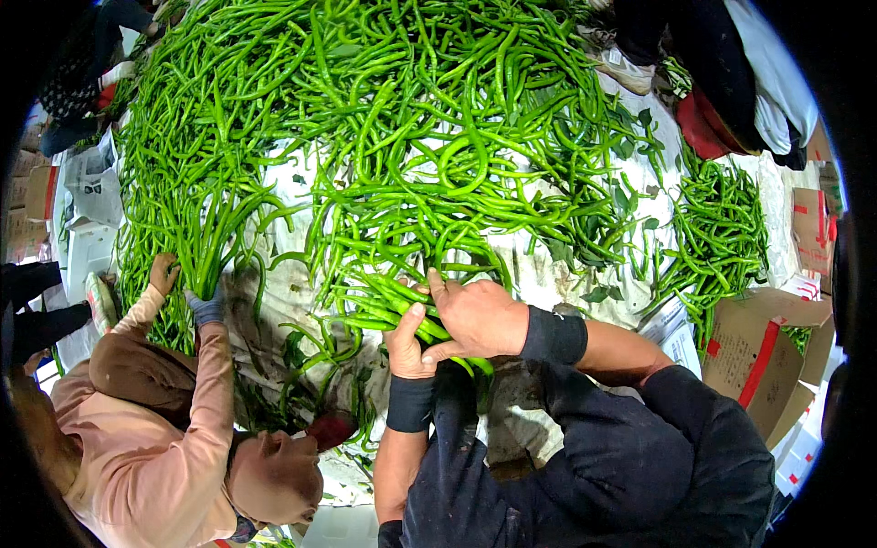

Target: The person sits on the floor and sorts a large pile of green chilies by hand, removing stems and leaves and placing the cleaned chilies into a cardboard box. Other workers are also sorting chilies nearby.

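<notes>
A bundle of long green chili peppers (384, 299) lies across my left hand (410, 346), whose thumb presses on it from the near side. My right hand (479, 315) reaches over the stem end of the bundle, its index finger extended, its palm close to the left wrist. Both wrists wear black bands. Just beyond the hands spreads a large heap of loose green chili peppers (425, 198) on a pale cloth (548, 274). The fingers under the bundle are partly hidden.
At the left, a co-worker in a pink top holds an upright bunch of peppers (209, 253) with a gloved hand. A smaller pepper pile (719, 233) and an open cardboard box (747, 349) are at the right. Other people are around the heap's far edges.
</notes>
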### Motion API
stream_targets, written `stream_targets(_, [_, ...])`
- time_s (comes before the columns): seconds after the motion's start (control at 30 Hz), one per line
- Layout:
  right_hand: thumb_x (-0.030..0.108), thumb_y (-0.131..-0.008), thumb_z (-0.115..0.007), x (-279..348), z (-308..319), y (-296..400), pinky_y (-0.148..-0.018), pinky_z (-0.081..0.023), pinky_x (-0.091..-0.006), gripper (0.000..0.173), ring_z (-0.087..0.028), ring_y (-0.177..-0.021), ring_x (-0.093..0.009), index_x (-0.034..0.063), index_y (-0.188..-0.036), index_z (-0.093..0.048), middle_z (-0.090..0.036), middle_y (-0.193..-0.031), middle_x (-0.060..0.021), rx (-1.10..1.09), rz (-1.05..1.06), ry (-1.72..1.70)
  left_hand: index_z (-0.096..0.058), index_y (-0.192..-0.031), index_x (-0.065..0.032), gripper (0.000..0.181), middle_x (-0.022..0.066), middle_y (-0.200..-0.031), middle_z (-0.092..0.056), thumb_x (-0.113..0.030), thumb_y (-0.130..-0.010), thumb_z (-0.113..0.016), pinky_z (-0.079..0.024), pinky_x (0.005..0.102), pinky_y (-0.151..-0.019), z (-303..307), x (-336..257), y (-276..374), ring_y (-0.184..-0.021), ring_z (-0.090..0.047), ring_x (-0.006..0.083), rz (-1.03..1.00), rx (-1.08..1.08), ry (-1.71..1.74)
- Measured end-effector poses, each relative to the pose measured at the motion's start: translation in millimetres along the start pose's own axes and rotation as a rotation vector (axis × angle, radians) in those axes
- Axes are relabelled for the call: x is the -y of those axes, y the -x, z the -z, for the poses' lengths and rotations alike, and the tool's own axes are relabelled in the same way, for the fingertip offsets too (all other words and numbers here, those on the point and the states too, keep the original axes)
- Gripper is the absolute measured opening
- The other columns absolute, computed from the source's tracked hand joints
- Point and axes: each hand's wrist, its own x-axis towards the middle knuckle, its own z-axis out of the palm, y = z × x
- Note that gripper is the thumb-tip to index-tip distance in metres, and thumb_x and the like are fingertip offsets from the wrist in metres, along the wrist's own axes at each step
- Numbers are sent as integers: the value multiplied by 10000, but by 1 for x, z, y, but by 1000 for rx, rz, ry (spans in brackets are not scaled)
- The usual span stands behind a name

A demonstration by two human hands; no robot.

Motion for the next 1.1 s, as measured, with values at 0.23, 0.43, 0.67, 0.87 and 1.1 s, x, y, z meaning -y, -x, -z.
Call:
stream_targets(0.23, [423, -864, -637, -11, -16, -1, -683, -544, -478, 568, -656, -743, -423, -119, -1021, -572, -631, -865, -255, -47, 27, -84, -522, -1215, -83, 388, 95, -1073, -618, -139, -856, -660, -507, 396, -876, 15, -4, -12, -941, -595, 224, 28, -58, 296])
stream_targets(0.43, [371, -860, -634, -14, -17, -1, -664, -536, -498, 415, -651, -713, -419, -44, -853, -641, -639, -814, -227, -74, 76, -123, -542, -1204, -82, 394, 91, -1035, -624, -144, -844, -691, -503, 416, -889, 15, -4, -9, -963, -597, 249, -8, -47, 208])
stream_targets(0.67, [367, -857, -664, -48, 7, -19, -625, -503, -458, 345, -621, -682, -394, 23, -843, -662, -626, -715, -188, 121, 325, -303, -538, -1177, -127, 405, 59, -1002, -574, -71, -814, -708, -509, 411, -887, 17, -16, -3, -930, -589, 229, -23, 60, 317])
stream_targets(0.87, [265, -791, -682, -73, 70, -63, -591, -508, -454, 201, -633, -649, -371, 67, -820, -681, -633, -691, -182, -203, 124, 58, -531, -1161, -145, 334, 23, -1001, -575, -129, -860, -677, -485, 423, -896, 47, -25, 1, -914, -574, 195, -91, 50, 437])
stream_targets(1.1, [130, -745, -623, -62, 0, -207, -542, -530, -450, 79, -681, -626, -327, 81, -805, -637, -671, -674, -126, -486, 43, 359, -505, -1140, -137, 342, 48, -958, -549, -140, -841, -669, -478, 430, -872, 38, -9, 2, -876, -547, 212, 3, 11, 415])
